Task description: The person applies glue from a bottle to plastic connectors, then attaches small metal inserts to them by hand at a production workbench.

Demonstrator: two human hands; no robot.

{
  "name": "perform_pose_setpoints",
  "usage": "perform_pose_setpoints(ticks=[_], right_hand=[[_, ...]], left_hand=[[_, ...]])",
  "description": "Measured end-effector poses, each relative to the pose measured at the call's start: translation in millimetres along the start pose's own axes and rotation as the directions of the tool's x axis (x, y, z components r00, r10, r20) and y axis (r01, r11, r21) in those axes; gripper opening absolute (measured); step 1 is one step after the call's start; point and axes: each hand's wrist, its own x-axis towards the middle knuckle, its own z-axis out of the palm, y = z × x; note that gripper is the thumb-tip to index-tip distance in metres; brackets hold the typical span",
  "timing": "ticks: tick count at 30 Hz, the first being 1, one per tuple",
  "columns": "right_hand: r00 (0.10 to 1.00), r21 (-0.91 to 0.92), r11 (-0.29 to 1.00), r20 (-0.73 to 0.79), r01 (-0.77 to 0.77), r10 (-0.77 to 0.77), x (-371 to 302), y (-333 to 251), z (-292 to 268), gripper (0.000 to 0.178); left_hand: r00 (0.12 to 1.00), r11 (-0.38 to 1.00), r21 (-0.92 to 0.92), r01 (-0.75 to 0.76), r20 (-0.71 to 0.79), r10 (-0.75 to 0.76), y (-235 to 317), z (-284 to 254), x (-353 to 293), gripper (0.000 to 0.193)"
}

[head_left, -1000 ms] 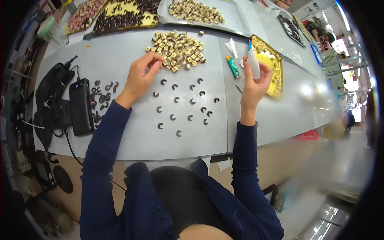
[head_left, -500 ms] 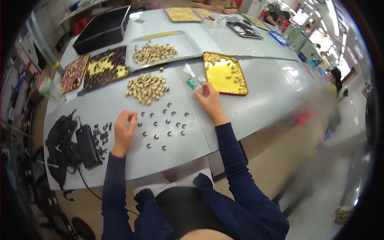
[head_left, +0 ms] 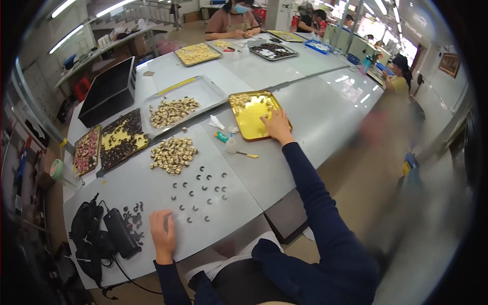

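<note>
My right hand [head_left: 277, 126] reaches over the right side of a golden tray [head_left: 249, 121], fingers spread and pointing down among small pale pieces. Whether its fingertips touch a piece is hard to make out. My left hand [head_left: 162, 231] hovers low or rests near the front of the grey table, fingers loosely curled and nothing visible in them. Beyond it, several dark C-shaped pieces [head_left: 191, 193] lie spaced apart. Farther back is a heap of small cream-and-dark blocks [head_left: 174, 155]. A small white squeeze bottle [head_left: 231, 146] stands in front of the golden tray.
Beside the bottle lie a green tube [head_left: 220, 136], a yellow-handled tool [head_left: 248, 155] and crumpled white paper [head_left: 216, 122]. At left sit a black power adapter [head_left: 122, 234] with a cable and a black bag [head_left: 85, 229]. Filled trays, a black bin [head_left: 108, 94] and a co-worker [head_left: 233, 23] are farther back.
My right hand has moved from beside the small bottle onto the golden tray, its fingers spreading. My left hand has drawn back toward the table's front edge. The view has tilted up.
</note>
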Motion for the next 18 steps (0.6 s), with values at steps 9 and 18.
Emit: perform_pose_setpoints(ticks=[9, 18], right_hand=[[0.999, 0.165, 0.986, 0.027, 0.033, -0.038, 77.6, -9.4, 42.2, 0.065], [0.962, 0.191, 0.954, 0.101, 0.231, -0.253, 79.4, -62.1, 46.9, 0.052]], left_hand=[[1.0, 1.0, 0.005, 0.007, -0.009, -0.007, 0.6, 1.6, 3.1, 0.009], [0.997, 0.997, 0.012, 0.081, 0.014, -0.081, -1.5, 3.2, 2.4, 0.009]])
